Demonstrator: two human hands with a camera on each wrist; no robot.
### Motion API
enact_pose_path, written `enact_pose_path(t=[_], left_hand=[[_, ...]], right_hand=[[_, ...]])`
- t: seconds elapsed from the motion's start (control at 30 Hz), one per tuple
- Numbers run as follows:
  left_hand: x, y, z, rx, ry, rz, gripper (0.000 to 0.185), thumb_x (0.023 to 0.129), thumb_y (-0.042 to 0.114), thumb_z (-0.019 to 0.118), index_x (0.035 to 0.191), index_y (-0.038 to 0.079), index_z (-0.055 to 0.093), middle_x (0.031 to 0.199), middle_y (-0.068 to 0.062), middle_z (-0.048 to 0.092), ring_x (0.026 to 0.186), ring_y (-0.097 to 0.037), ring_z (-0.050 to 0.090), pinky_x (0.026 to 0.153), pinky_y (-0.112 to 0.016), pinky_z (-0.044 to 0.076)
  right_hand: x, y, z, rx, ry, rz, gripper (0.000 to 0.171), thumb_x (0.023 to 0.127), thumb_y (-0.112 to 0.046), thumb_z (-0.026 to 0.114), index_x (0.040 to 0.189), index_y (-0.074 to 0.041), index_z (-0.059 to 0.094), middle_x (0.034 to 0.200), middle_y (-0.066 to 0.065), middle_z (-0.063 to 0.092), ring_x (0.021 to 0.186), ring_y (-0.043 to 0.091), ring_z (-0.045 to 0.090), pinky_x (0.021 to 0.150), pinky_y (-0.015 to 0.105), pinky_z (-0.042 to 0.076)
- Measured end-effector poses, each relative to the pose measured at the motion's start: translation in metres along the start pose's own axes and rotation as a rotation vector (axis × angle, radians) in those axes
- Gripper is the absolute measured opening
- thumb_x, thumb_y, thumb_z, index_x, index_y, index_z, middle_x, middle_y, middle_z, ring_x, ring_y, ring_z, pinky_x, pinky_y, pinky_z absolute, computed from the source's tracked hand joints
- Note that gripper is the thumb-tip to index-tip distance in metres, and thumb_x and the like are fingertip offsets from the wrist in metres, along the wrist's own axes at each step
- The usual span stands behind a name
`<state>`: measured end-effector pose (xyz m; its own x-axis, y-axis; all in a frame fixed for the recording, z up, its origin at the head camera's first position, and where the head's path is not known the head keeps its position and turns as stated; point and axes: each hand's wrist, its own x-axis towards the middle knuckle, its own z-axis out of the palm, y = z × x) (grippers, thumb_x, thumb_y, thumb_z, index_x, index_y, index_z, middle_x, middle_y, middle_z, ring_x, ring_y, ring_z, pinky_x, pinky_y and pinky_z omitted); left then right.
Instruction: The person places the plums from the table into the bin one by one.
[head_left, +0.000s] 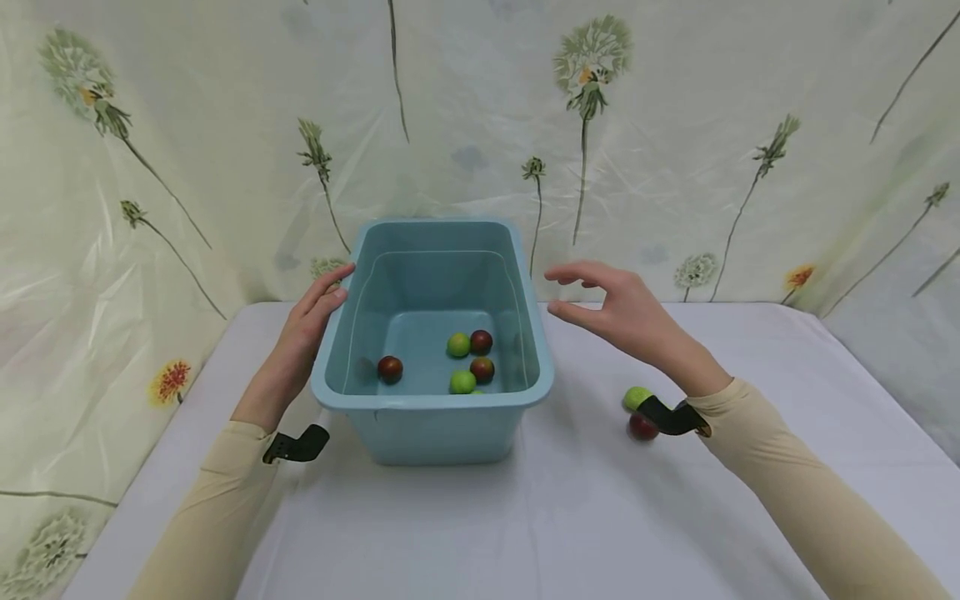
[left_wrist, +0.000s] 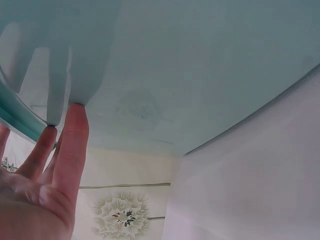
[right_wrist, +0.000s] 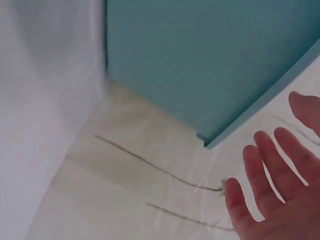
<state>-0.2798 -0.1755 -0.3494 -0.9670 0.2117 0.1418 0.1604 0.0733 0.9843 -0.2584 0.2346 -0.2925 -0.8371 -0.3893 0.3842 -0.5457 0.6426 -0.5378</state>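
Head view: white-clothed table (head_left: 525,517), dandelion-print curtain (head_left: 712,125) behind; both hands' grips apart, flanking blue tub (head_left: 450,421).

A white tabletop (head_left: 480,517) carries a green fruit (head_left: 636,397) and a dark red fruit (head_left: 642,427), touching, at about four o'clock. A dandelion-print plastic sheet (head_left: 675,142) hangs behind at twelve o'clock.

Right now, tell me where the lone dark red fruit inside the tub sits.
In the head view, the dark red fruit lies on the blue tub's floor at its left side, apart from the four clustered fruits.
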Motion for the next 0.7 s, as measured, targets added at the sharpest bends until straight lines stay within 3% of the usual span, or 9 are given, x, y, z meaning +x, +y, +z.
enact_pose_path(t=[0.37, 0.7], left_hand=[[0.001, -0.002, 0.000, 0.000, -0.005, 0.010, 0.051, 0.102, 0.046, 0.046, 0.151, 0.031, 0.039, 0.133, -0.010, 0.044, 0.120, -0.026, 0.046, 0.091, -0.035, 0.044], [0.000, 0.000, 0.000, -0.002, -0.002, 0.007, 0.052, 0.102, 0.047, 0.046, 0.150, 0.032, 0.039, 0.133, -0.010, 0.044, 0.119, -0.026, 0.048, 0.089, -0.033, 0.046]], right_hand=[[-0.028, 0.021, -0.010, -0.063, -0.030, 0.093, 0.042, 0.091, -0.038, 0.071, 0.129, -0.021, 0.063, 0.128, -0.005, 0.060, 0.113, 0.024, 0.051, 0.087, 0.046, 0.043], [-0.056, 0.040, -0.017, -0.114, -0.112, 0.180, 0.045, 0.092, -0.041, 0.069, 0.131, -0.021, 0.062, 0.131, -0.002, 0.059, 0.116, 0.030, 0.051, 0.089, 0.051, 0.043]])
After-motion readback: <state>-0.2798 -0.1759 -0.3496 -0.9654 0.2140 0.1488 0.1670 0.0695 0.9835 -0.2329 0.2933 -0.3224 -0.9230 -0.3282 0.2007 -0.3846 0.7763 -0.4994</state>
